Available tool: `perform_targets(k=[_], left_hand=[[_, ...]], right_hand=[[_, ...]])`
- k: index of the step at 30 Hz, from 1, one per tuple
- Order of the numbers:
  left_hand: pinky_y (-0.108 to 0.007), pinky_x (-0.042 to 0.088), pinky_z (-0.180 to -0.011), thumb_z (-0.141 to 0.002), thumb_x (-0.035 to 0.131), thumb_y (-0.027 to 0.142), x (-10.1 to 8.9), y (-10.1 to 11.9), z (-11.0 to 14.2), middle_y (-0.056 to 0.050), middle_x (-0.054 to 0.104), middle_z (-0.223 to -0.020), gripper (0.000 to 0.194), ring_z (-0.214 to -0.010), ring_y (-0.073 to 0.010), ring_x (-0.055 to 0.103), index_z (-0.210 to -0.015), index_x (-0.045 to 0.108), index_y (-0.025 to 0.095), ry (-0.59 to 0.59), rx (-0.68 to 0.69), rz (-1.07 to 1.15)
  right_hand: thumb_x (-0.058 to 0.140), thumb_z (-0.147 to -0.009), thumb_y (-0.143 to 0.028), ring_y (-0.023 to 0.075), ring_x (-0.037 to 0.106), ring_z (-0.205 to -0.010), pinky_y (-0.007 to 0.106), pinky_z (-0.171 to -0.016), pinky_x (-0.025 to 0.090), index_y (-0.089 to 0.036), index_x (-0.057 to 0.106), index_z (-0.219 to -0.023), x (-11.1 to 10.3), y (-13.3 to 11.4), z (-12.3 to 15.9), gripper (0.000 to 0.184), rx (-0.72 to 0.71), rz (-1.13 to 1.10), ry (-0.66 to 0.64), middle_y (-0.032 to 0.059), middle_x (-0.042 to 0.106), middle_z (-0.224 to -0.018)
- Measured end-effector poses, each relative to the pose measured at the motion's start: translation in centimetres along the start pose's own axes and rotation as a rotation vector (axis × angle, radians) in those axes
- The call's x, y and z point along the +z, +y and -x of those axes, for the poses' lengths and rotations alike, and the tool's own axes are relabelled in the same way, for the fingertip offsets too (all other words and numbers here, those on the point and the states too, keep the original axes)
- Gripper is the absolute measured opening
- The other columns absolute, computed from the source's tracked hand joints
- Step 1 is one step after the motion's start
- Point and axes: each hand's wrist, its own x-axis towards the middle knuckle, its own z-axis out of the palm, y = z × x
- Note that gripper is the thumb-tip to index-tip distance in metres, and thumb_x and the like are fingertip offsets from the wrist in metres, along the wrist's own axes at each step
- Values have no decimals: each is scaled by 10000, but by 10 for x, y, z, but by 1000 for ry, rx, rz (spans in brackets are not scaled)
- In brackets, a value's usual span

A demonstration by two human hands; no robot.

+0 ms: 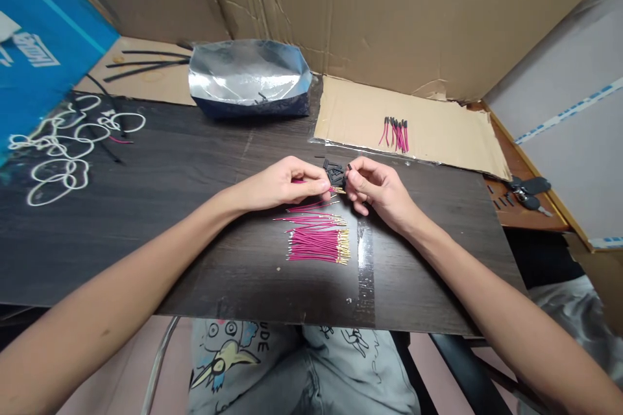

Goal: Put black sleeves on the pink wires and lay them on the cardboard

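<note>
My left hand [302,180] pinches a few short magenta wires [333,189], their gold terminals pointing right. Facing it, my right hand [372,185] holds a small black sleeve [349,167] between thumb and forefinger. A little pile of black sleeves [335,172] lies on the table behind and between the hands. Below them, a row of magenta wires [315,244] is laid side by side, gold ends to the right. Several looser wires [309,220] lie just above that row. On the cardboard sheet at the back right rests a bunch of magenta wires with black ends [400,135].
An opened silver-lined bag [250,81] stands at the back. White loops of cord [63,142] and black tubes [146,63] lie at the left. Keys [530,194] sit on a lower wooden surface at the right. Cardboard walls [379,19] enclose the dark table [219,272].
</note>
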Motion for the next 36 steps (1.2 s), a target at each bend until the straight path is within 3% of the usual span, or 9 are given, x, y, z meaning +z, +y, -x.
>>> perform_targets(k=[5, 23, 31, 36], left_hand=[[-211, 263, -456, -984, 624, 438, 0, -4, -3, 57, 403, -544, 338, -482, -71, 328, -885, 705, 124, 128, 0, 48], [-197, 264, -440, -974, 627, 416, 5, -3, -5, 58, 434, -542, 321, -473, -62, 342, -889, 715, 120, 178, 7, -36], [-208, 429, -644, -955, 626, 373, 8, -4, -7, -9, 676, -755, 288, -686, -97, 553, -853, 736, 128, 255, 93, -184], [-220, 450, -691, -952, 635, 387, 9, -7, -8, -26, 715, -826, 289, -756, -117, 590, -883, 749, 131, 241, 99, -184]], right_hand=[[792, -877, -545, 56, 413, -448, 201, -374, 351, -223, 567, -889, 3, -1, 1, 393, -26, 55, 58, -65, 566, -612], [780, -871, -574, 46, 446, -360, 198, -327, 337, -214, 571, -872, 5, -2, 2, 416, -45, 138, 155, -73, 581, -576], [797, -850, -577, 53, 451, -384, 210, -340, 341, -208, 600, -851, 4, 0, 3, 419, -52, 165, 145, -59, 589, -586], [844, -816, -536, 70, 484, -436, 217, -371, 389, -215, 592, -810, 2, -1, 3, 408, -75, 145, 125, -48, 601, -613]])
